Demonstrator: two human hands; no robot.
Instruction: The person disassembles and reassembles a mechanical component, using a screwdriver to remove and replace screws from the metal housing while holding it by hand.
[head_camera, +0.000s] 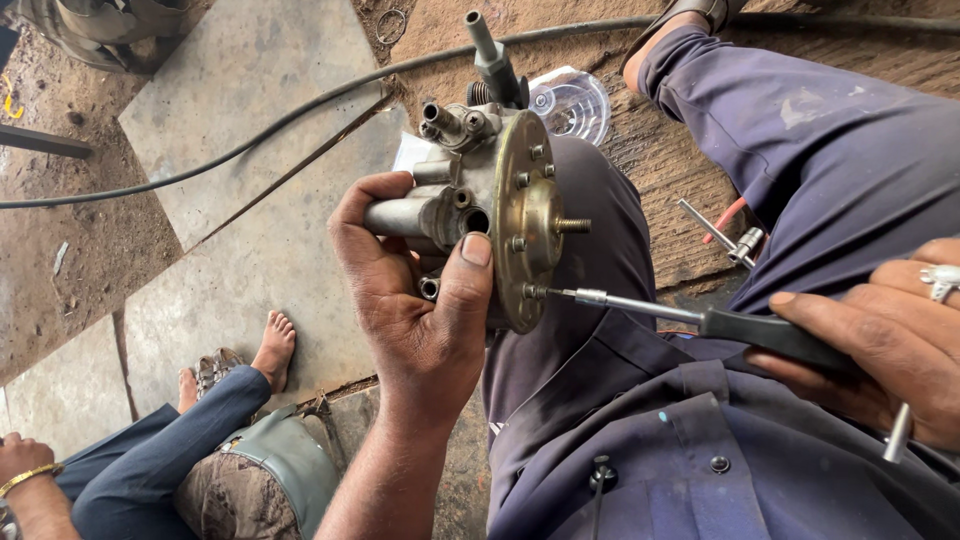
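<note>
1. We take the grey cast-metal pump body with its round brass-coloured cover plate (495, 200) as our landmark; it sits over the person's knee, the plate facing the right side of the view, so its ring of small screws is open to a tool.
2. The left hand (415, 300) is clamped on the pump body from below, fingers wrapped behind the grey casting and the thumb pressed up against the plate's edge. We judge this grip keeps the part from turning while a screw is worked.
3. The right hand (880, 340) is closed around the black handle of a slim steel-shafted screwdriver (690, 318). The shaft runs level from the hand to the pump, its tip seated in a screw at the plate's lower rim, square to the plate so the bit appears to stay engaged.
4. A threaded stud juts from the plate's centre, just above the screwdriver tip.
5. A clear round plastic lid (572, 103) lies on the ground beyond the pump, and a black hose (250, 140) crosses the concrete slabs behind it.
6. A small metal tool with a red part (735, 235) rests on the ground to the right of the pump, between the legs.
7. Below and left of the pump, another person's bare foot (272, 350) and blue trouser leg rest on the slab, well apart from the work.
</note>
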